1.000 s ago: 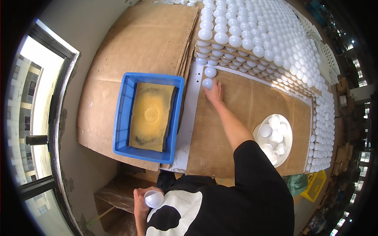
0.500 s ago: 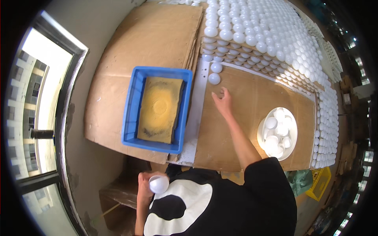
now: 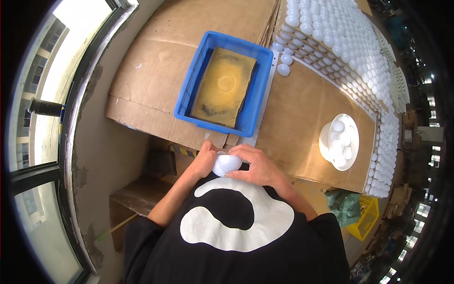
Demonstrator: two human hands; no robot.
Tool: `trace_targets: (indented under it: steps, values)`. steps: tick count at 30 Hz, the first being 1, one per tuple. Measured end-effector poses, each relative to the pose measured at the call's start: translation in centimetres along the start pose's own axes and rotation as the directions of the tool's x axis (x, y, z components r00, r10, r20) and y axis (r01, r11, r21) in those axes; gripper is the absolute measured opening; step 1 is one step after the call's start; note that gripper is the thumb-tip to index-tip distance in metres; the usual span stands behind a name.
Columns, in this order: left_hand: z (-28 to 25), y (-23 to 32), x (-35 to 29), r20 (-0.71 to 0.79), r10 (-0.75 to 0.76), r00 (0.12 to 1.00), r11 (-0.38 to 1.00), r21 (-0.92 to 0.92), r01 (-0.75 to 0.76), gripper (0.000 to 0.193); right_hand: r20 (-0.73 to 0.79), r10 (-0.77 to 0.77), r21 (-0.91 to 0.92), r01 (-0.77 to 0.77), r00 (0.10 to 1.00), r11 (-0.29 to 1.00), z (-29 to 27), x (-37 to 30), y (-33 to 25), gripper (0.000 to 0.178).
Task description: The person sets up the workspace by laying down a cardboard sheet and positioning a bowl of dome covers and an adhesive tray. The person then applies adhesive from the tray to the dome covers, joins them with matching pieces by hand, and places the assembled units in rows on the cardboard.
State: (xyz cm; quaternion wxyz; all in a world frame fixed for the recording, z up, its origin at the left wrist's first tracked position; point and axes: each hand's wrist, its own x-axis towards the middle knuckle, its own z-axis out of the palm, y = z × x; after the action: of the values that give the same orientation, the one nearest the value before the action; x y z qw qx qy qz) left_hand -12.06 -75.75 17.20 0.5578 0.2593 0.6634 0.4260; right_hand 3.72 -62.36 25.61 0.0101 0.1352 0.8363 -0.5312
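Note:
Close in front of my chest, a white rounded shell [image 3: 227,165], like a bulb cover, is held between both hands. My left hand [image 3: 205,159] is closed at its left side. The fingers and thumb of my right hand [image 3: 255,164] curl round its right side, gripping the rim and the lower edge. Just beyond the hands, a blue plastic bin [image 3: 187,102] stands on the cardboard-covered table. In it lies a worn yellowish pad [image 3: 226,87] with a round mark at its middle and dark smudges.
A white bowl [image 3: 324,142] with several white shells stands at the right. Tiered rows of white globes [image 3: 326,33] fill the far right, with loose ones [image 3: 283,70] at their near corner. A yellow crate [image 3: 366,217] with green plastic [image 3: 343,207] sits below right; a window [image 3: 38,142] is at left.
My right hand has come back from beside the loose globes and now grips the white shell too. My left hand has brought the shell up and to the right. The view has shifted.

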Motion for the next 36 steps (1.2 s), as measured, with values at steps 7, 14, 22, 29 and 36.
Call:
trace_targets:
  steps: [7, 14, 22, 29, 36]
  values:
    - [-3.5, 1.3, -4.3, 0.102, 0.163, 0.981, 0.942, -0.312, -0.125, 0.031, -0.202, 0.175, 0.291, -0.112, 0.963, 0.950, 0.4, 2.8, 1.5, 0.040]
    - [-5.6, -4.1, -7.2, -0.147, 0.135, 0.980, 0.893, -0.410, -0.185, 0.035, -0.460, 0.180, -0.064, -0.235, 0.870, 0.970, -4.1, 17.1, 8.0, 0.043]
    - [-6.7, -7.5, -10.7, -0.354, 0.187, 0.916, 0.783, -0.510, -0.357, 0.035, -0.472, 0.030, -0.571, -0.332, 0.881, 0.751, -4.7, 21.6, 10.6, 0.055]
    - [-6.6, -7.3, -10.8, -0.350, 0.162, 0.923, 0.814, -0.482, -0.326, 0.037, -0.237, -0.038, -0.636, -0.125, 0.971, 0.762, -4.0, 21.0, 11.1, 0.052]
    - [-5.7, -6.0, -8.8, -0.264, 0.143, 0.954, 0.881, -0.405, -0.245, 0.038, -0.273, -0.038, -0.686, -0.166, 0.961, 0.709, -3.5, 20.9, 12.2, 0.057]
